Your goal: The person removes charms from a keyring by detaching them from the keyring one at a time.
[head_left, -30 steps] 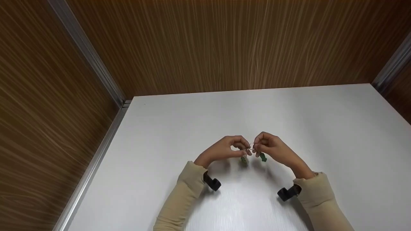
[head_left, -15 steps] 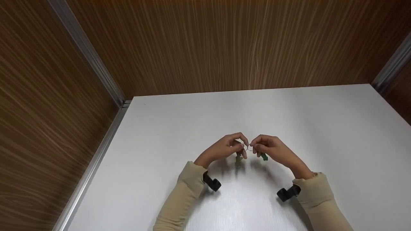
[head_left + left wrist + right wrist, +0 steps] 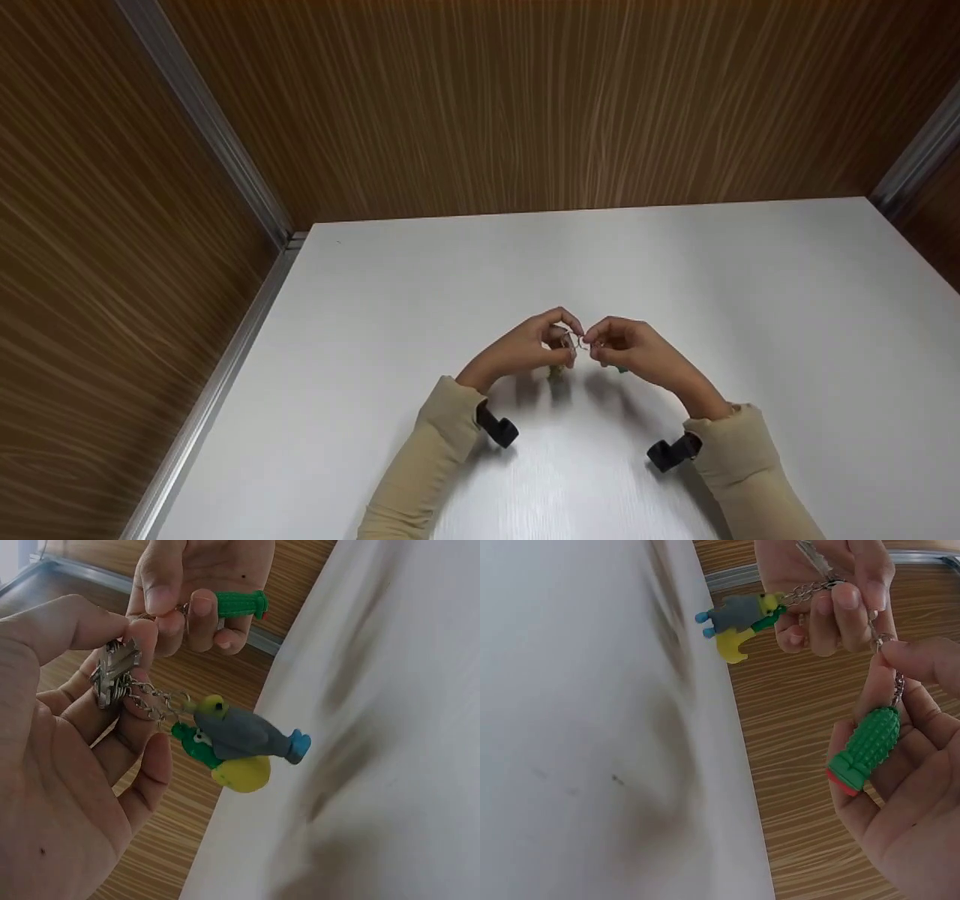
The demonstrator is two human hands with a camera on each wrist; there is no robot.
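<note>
Two hands meet above the white worktop [image 3: 675, 285]. The left hand [image 3: 525, 346] pinches the metal clasp [image 3: 114, 673] of the bird charm [image 3: 244, 739]; at its 3 o'clock, the right hand [image 3: 637, 351] pinches the cactus charm [image 3: 864, 748] chain. I think steady fingertips help here.

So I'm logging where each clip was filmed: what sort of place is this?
Probably a small recording booth: a bare white table closed in by wood-grain wall panels with metal corner strips, and nothing domestic in view.
</note>
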